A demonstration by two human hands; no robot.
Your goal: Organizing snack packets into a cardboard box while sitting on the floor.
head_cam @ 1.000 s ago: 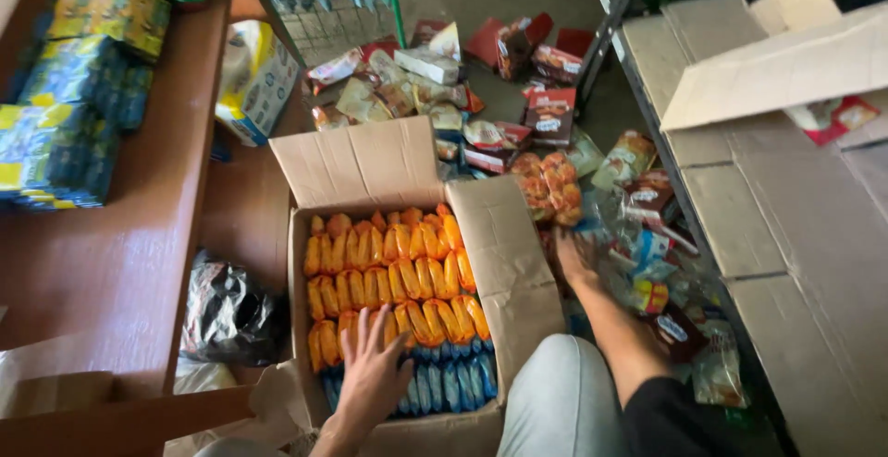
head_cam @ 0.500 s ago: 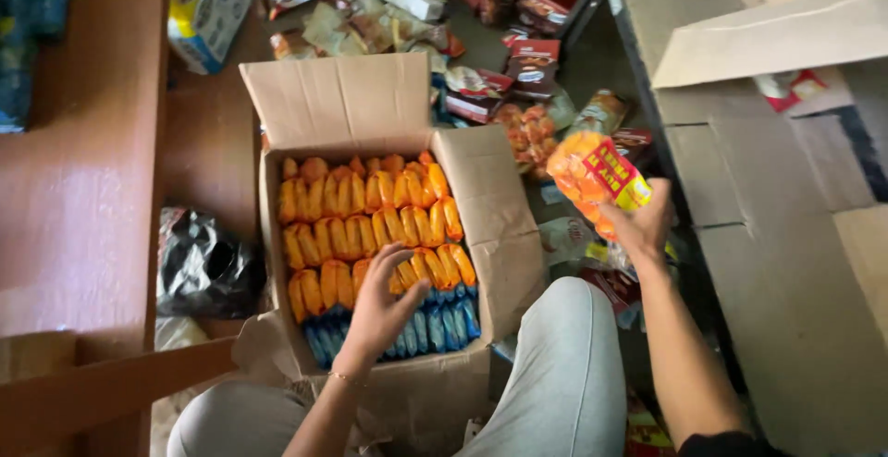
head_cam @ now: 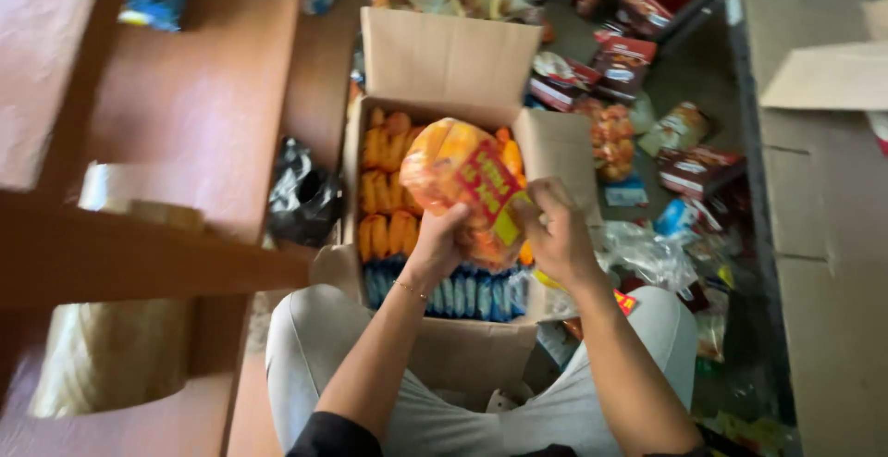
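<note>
Orange and glossy, a clear plastic multipack of snack packets with a red and yellow label (head_cam: 462, 189) sits between both hands above the open brown cardboard box (head_cam: 444, 59). The left hand (head_cam: 439, 240) grips the bag's lower edge from below, fingers curled shut on the plastic. The right hand (head_cam: 555, 230) pinches the bag's right side by the label, fingers bent closed on it. Directly beneath the fingers, inside the box, stand rows of small orange packets (head_cam: 388, 189), with a row of blue packets (head_cam: 462, 295) at the near edge, closest to the wrists. Beyond the right hand's knuckles, loose red and mixed snack packs (head_cam: 638, 59) lie scattered on the floor. A crumpled black plastic bag (head_cam: 301, 193) lies left of the left hand, beside the box.
</note>
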